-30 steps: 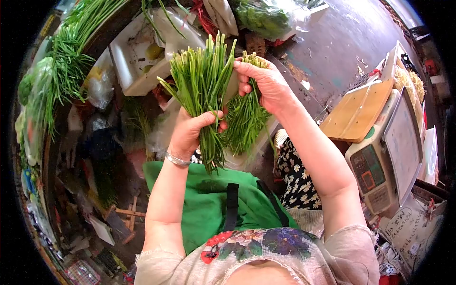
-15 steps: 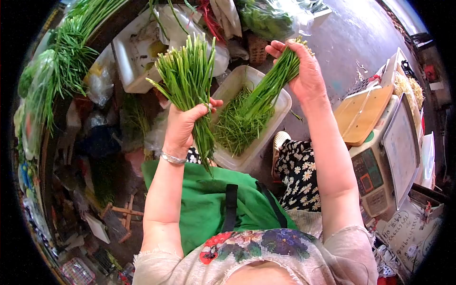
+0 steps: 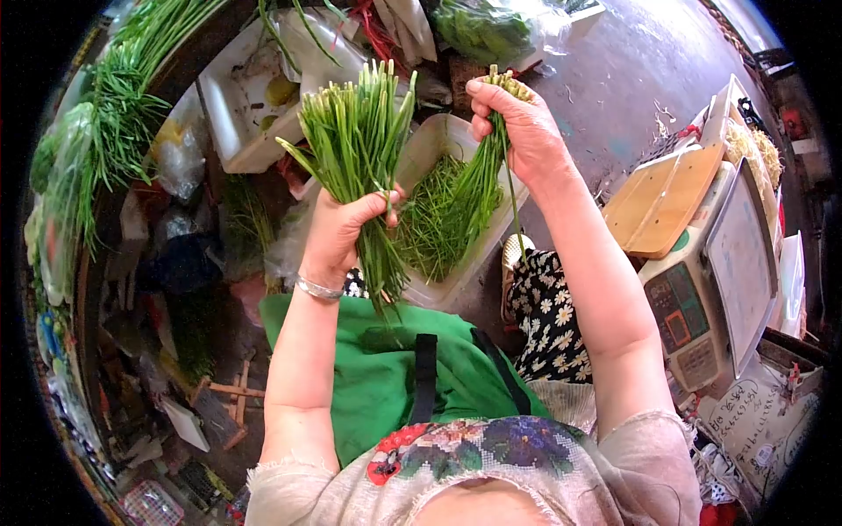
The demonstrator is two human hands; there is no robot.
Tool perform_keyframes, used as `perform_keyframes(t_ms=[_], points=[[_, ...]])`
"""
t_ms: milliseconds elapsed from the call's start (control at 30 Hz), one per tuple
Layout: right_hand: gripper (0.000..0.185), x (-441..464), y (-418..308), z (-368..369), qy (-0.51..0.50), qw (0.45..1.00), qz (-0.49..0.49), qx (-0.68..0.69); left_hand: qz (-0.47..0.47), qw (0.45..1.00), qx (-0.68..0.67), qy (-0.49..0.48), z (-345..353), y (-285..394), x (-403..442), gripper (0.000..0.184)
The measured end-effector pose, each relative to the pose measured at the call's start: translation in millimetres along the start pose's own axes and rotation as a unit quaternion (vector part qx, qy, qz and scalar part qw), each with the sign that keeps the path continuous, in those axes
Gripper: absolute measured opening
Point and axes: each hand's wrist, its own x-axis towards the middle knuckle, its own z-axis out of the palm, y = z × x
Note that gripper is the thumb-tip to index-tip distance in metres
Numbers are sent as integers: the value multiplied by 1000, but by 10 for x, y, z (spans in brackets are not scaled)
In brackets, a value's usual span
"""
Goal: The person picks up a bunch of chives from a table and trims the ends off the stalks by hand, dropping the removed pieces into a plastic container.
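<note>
A thick bundle of long green stalks [image 3: 358,131] is in my left hand [image 3: 340,230], its pale cut ends up and its thin leaves hanging below my fist. My right hand [image 3: 524,127] pinches a smaller green bunch [image 3: 485,180] close to its cut ends. That bunch hangs down over a translucent plastic tub [image 3: 481,263]. Inside the tub lie loose green leaves [image 3: 434,219]. The two bunches are apart. One stray blade dangles beneath my right hand.
Right of my right arm stand a weighing scale [image 3: 684,324] and a brown board [image 3: 664,202]. A white foam box [image 3: 230,123] is at the upper left, near bagged greens [image 3: 482,31] at the top. A green apron [image 3: 377,351] covers my lap.
My right hand first swung out and up to the right with the smaller bunch, then came partway back and its fingers closed in. My left hand shifted only slightly.
</note>
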Motion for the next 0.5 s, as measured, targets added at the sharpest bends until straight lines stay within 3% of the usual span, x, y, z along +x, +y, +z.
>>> perform_keyframes(t_ms=[200, 333, 500], points=[[13, -19, 64, 69, -24, 998, 24, -46, -33, 999, 18, -3, -12, -6, -27, 31], [10, 2, 82, 58, -3, 998, -20, -63, -4, 1000, 8, -17, 31, -15, -42, 38], [11, 139, -96, -251, 57, 996, -13, 74, 35, 997, -34, 56, -61, 38, 40, 34]])
